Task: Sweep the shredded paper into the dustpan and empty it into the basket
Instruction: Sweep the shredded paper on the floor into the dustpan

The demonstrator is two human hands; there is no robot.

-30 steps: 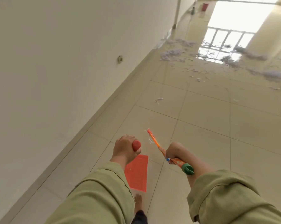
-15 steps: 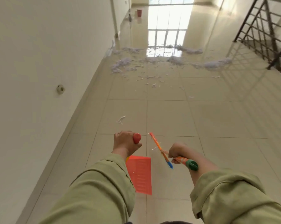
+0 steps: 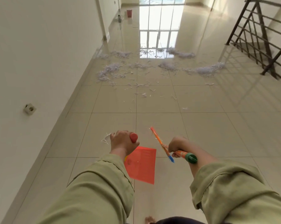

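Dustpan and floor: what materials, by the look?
Dustpan: likely thin plastic, red-orange and slightly see-through, since a floor joint shows faintly through it. Floor: probably glazed ceramic tile, glossy; it mirrors the window and shows straight grout lines.

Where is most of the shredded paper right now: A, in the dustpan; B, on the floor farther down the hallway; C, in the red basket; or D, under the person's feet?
B: the shredded paper lies in heaps on the tiled floor well ahead, while the dustpan looks empty.
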